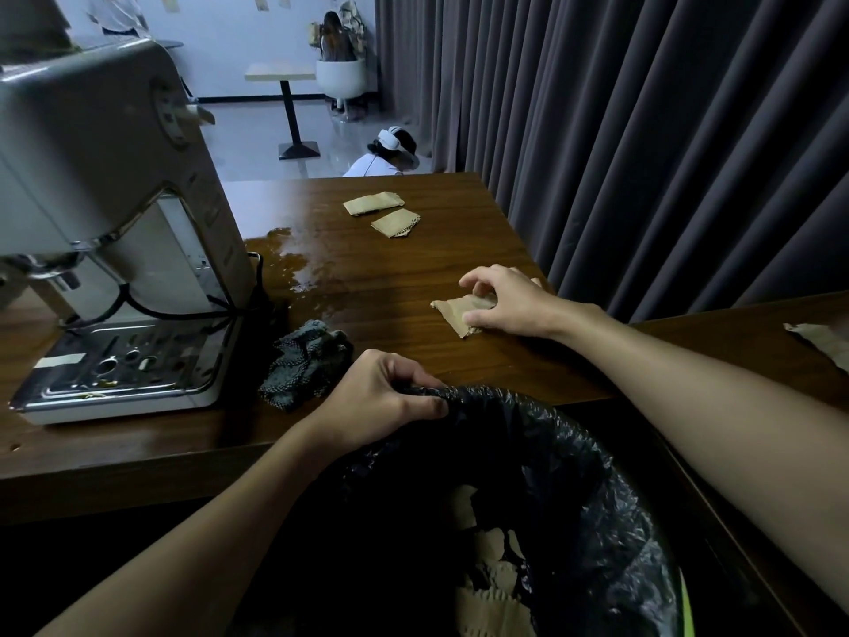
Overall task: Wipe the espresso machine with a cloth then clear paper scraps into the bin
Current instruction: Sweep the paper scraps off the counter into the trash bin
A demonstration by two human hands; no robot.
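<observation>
My left hand (381, 397) grips the rim of the black bin bag (574, 480) held against the table's front edge. Brown paper scraps (491, 586) lie inside the bin. My right hand (510, 301) rests on a brown paper scrap (452, 310) on the table, with fingers pinching its right side. Two more brown scraps (373, 203) (395, 223) lie farther back on the table. A crumpled grey cloth (305, 360) sits beside the espresso machine (105, 232), which stands at the left.
A wet patch (294, 259) shines on the wooden table (367, 278) next to the machine. Another paper scrap (822, 342) lies on a second table at the right. Dark curtains hang behind. A person sits on the floor beyond the table.
</observation>
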